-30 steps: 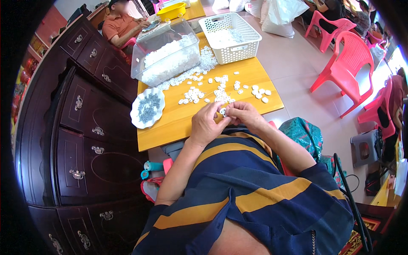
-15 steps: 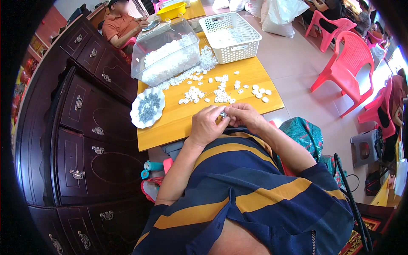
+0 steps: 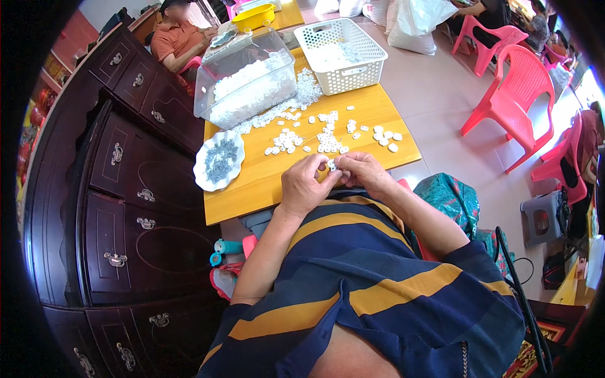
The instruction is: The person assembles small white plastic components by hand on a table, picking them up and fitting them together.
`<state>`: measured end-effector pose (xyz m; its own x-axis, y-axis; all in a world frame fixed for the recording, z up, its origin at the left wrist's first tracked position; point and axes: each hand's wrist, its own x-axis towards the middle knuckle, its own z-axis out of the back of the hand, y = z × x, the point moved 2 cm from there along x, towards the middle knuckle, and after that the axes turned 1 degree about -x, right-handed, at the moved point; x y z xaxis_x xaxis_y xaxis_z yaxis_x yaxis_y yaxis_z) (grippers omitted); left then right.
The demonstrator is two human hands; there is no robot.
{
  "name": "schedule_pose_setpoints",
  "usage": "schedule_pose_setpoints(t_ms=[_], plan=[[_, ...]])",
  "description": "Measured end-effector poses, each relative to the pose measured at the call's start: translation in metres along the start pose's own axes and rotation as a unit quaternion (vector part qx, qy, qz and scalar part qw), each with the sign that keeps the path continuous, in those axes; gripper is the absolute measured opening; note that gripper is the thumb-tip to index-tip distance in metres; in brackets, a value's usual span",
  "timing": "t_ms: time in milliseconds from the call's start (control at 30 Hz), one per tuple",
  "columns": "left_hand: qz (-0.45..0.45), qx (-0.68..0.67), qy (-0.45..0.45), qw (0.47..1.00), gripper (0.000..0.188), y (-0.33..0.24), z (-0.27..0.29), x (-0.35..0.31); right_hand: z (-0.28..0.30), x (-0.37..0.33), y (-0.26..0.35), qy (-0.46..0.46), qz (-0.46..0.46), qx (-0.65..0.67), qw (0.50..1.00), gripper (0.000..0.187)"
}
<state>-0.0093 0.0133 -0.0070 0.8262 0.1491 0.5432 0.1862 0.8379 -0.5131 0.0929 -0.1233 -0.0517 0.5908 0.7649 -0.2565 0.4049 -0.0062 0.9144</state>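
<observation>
Between the fingertips of my left hand [image 3: 305, 186] and my right hand [image 3: 364, 172] is a small white plastic piece with dark holes [image 3: 331, 166]. Both hands are closed on it, just past the near edge of the wooden table [image 3: 252, 198]. Ahead of them lie loose piles of similar small white pieces [image 3: 329, 142], with a group of larger white pieces [image 3: 387, 136] to the right. Left of my hands, a white scalloped plate [image 3: 205, 178] holds many small grey metallic-looking parts [image 3: 220, 160]. Some fingers of both hands are hidden behind the others.
A clear plastic bin [image 3: 211, 113] full of white pieces and a white perforated basket [image 3: 350, 80] stand at the far side. Dark drawers [image 3: 151, 246] line the left. Pink chairs [image 3: 520, 94] stand at right. A person in orange [image 3: 170, 41] sits beyond the bin.
The fingers of both hands have shifted slightly around the small white piece, so more of it shows now. The things on the table have not moved.
</observation>
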Motion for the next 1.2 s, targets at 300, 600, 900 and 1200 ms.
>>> schedule_pose_setpoints(t_ms=[300,600,900,1200], plan=[[0.022,-0.083,0.001,0.996,0.026,-0.002,-0.003,0.001,-0.002,0.0,0.0,-0.007,0.035,-0.006,0.999,0.02],[0.085,-0.191,0.012,0.978,0.022,0.015,-0.012,-0.003,-0.003,-0.001,0.002,-0.002,0.045,0.017,0.999,0.014],[0.133,-0.249,0.019,0.959,0.026,0.012,-0.014,-0.004,-0.001,0.002,0.001,0.01,0.053,0.027,0.998,0.014],[0.139,-0.293,-0.009,0.946,0.024,0.016,-0.016,-0.002,-0.003,0.003,0.001,-0.001,0.041,0.073,0.997,0.011]])
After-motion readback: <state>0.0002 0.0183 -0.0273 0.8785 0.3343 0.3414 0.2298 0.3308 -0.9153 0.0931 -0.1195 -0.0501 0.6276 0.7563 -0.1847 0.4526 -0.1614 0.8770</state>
